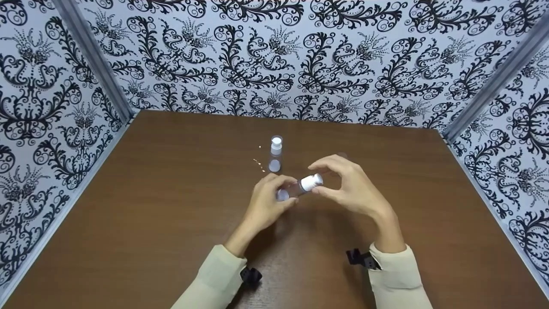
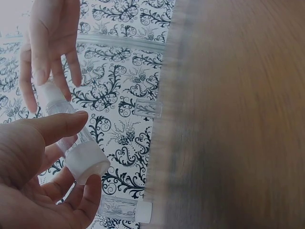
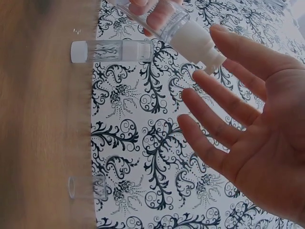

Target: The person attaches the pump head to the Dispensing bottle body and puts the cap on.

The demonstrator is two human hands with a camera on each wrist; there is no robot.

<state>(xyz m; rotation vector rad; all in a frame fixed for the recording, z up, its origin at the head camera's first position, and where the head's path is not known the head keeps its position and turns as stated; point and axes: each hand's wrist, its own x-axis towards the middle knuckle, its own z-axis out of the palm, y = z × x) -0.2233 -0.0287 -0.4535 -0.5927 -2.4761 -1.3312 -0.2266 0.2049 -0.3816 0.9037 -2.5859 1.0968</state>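
Observation:
My left hand point(image 1: 268, 199) grips a clear pump bottle point(image 1: 294, 189) around its body, tilted so that its white pump top point(image 1: 309, 183) points up and to the right. In the left wrist view, the bottle's white base point(image 2: 86, 160) shows between thumb and fingers. My right hand point(image 1: 354, 186) is at the pump end, thumb and fingers spread around it. The right wrist view has the thumb close beside the white pump point(image 3: 195, 45), with the other fingers extended; whether they touch it, I cannot tell.
A second clear bottle point(image 1: 275, 155) with a white pump stands upright behind my left hand. Beyond the right hand, a clear cap point(image 3: 88, 187) stands on the brown table point(image 1: 171, 193). Small bright specks point(image 1: 258, 164) lie left of the second bottle. Patterned walls point(image 1: 274, 56) enclose the table.

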